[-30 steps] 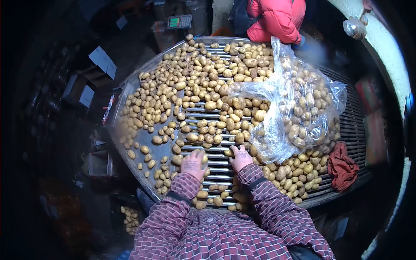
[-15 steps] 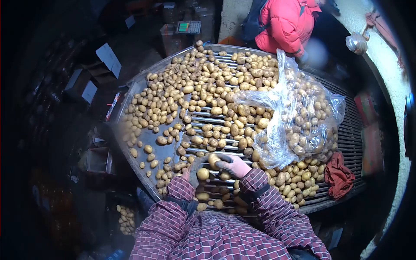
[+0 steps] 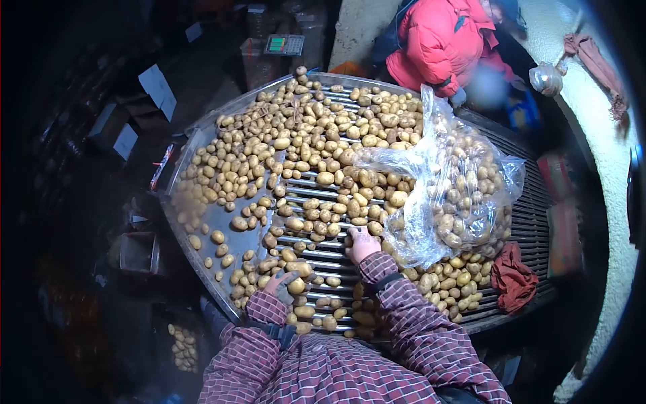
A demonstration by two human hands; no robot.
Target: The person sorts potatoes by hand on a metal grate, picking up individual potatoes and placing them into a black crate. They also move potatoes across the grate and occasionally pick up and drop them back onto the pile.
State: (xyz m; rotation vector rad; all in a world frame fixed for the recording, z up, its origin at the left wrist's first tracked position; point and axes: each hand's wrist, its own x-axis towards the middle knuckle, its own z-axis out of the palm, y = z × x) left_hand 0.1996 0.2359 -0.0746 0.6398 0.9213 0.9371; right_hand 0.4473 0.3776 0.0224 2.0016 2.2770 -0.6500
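Potatoes (image 3: 256,145) in large numbers lie over a slatted metal sorting table (image 3: 323,261). My left hand (image 3: 277,284), in a grey-fingered glove, is low at the near left, its fingers curled against a potato (image 3: 296,286). Farther forward, my right hand (image 3: 364,244) reaches over the bars, palm down, beside several potatoes at the edge of the pile. Its fingertips are partly hidden, so whether it grips one does not show. Right of that hand lies a clear plastic bag (image 3: 420,232) full of potatoes.
A crumpled red cloth (image 3: 515,278) lies on the right slats. A person in a red puffy jacket (image 3: 437,44) bends at the far right edge. Beyond the table are a scale display (image 3: 284,44) and cardboard boxes (image 3: 158,91). Potatoes (image 3: 183,347) also lie below left.
My hands were close together holding potatoes over the bars. They have separated: the left moved left and slightly nearer me, the right forward to the pile. The person in red leans in more.
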